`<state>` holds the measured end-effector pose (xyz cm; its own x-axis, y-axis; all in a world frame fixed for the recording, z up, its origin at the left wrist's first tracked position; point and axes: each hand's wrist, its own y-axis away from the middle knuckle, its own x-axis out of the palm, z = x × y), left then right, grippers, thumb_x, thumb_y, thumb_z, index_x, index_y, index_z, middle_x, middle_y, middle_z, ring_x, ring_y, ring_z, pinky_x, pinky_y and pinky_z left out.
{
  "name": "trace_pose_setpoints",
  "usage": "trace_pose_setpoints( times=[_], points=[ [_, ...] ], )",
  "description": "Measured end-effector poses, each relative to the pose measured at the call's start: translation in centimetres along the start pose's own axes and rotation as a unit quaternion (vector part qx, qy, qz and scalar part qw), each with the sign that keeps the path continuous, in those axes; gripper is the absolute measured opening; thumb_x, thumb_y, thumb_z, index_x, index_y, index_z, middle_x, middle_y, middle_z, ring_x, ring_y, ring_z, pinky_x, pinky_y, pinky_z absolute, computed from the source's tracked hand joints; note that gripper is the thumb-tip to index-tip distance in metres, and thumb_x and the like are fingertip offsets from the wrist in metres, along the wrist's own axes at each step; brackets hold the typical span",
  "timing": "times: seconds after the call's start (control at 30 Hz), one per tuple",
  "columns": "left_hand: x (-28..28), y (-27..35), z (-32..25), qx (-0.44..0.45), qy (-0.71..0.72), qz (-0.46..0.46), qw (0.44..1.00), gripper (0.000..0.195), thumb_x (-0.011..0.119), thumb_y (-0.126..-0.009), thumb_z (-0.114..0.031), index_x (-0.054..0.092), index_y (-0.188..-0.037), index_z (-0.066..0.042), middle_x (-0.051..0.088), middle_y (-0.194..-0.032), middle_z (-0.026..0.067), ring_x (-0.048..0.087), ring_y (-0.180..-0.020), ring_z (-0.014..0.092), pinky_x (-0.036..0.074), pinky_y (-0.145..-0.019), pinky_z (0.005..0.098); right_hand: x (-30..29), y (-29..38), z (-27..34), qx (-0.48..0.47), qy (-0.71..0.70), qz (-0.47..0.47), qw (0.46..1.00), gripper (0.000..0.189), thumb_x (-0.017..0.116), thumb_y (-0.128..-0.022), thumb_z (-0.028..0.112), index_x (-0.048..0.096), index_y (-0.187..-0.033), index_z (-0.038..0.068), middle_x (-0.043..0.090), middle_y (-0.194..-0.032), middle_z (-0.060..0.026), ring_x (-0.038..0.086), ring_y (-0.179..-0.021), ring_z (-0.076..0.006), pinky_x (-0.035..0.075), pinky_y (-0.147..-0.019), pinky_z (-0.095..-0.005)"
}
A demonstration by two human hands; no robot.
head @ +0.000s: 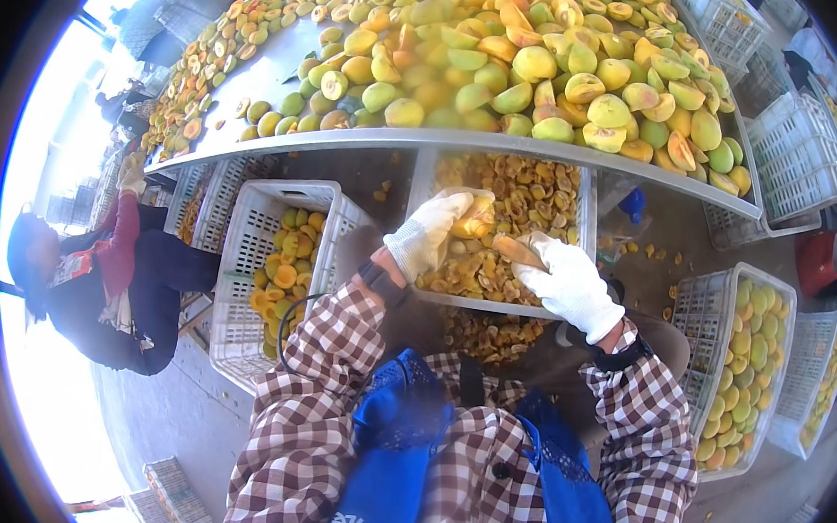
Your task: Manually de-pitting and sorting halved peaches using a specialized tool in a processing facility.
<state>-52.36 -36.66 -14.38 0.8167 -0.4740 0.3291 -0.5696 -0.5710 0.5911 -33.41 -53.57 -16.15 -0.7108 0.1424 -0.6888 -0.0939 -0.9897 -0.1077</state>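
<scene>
My left hand, in a white knit glove, holds a yellow piece of stone fruit, apricot or peach, with its cut side partly showing. My right hand, gloved alike, is closed around a tool with a wooden handle. The tool points toward the fruit but appears apart from it; its working end cannot be made out. Both hands are over a white plastic crate of brown-yellow pits and scraps. Above them, a metal-edged table bears heaped halved and whole fruit.
To the left stands a white crate holding fruit halves. Greenish-yellow fruit fills another crate at right, with more crates beyond. A seated person reaches to the table at far left. Scraps lie below the middle crate.
</scene>
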Motion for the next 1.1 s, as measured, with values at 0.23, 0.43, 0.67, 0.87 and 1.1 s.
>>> trace_pose_setpoints(
  times=[0.23,0.43,0.67,0.87,1.1],
  points=[
    [-1.0,-0.9,1.3,-0.023,-0.029,-0.047,0.998,0.032,0.046,-0.113,-0.03,0.063,-0.134,-0.012,0.07,-0.104,0.0017,0.065,-0.067,0.008,0.043,-0.042,0.0167,0.5,-0.1,-0.3,-0.049,0.096,-0.031,0.994,0.035,0.07,-0.093,0.028,0.072,-0.116,0.002,0.071,-0.096,-0.0192,0.069,-0.09,-0.0381,0.056,-0.08,-0.046],
    [-0.7,-0.4,1.1,-0.086,-0.008,-0.063,0.994,0.032,0.049,-0.112,-0.031,0.065,-0.132,-0.011,0.071,-0.104,0.0036,0.064,-0.058,0.012,0.043,-0.039,0.0172,1.1,-0.2,-1.5,-0.065,0.129,-0.035,0.989,0.031,0.073,-0.092,0.029,0.072,-0.111,0.005,0.069,-0.093,-0.0162,0.069,-0.087,-0.0363,0.056,-0.077,-0.0459],
    [-1.2,-1.0,1.8,-0.119,0.013,-0.087,0.989,0.029,0.053,-0.111,-0.029,0.065,-0.129,-0.01,0.07,-0.099,0.0057,0.059,-0.056,0.013,0.04,-0.04,0.0158,1.0,-1.3,-2.2,-0.015,0.163,0.031,0.986,0.032,0.066,-0.095,0.032,0.069,-0.119,0.01,0.07,-0.096,-0.0148,0.07,-0.091,-0.0357,0.056,-0.078,-0.0463],
    [-3.8,-1.2,3.1,-0.184,0.116,0.01,0.976,0.031,0.059,-0.109,-0.03,0.063,-0.129,-0.007,0.06,-0.092,0.0048,0.053,-0.057,0.013,0.04,-0.042,0.0168,0.4,-2.5,-6.5,0.07,0.196,0.046,0.977,0.03,0.063,-0.095,0.033,0.069,-0.11,0.008,0.073,-0.092,-0.0166,0.071,-0.087,-0.038,0.057,-0.076,-0.0495],
    [-3.2,0.1,2.1,-0.065,0.065,0.027,0.995,0.034,0.061,-0.108,-0.033,0.064,-0.129,-0.006,0.06,-0.097,0.0037,0.056,-0.063,0.012,0.038,-0.041,0.0162,-0.6,-2.6,-3.6,0.055,-0.039,0.077,0.995,0.045,0.07,-0.093,0.034,0.069,-0.126,0.002,0.073,-0.106,-0.023,0.07,-0.099,-0.042,0.055,-0.086,-0.0467]
  ],
)
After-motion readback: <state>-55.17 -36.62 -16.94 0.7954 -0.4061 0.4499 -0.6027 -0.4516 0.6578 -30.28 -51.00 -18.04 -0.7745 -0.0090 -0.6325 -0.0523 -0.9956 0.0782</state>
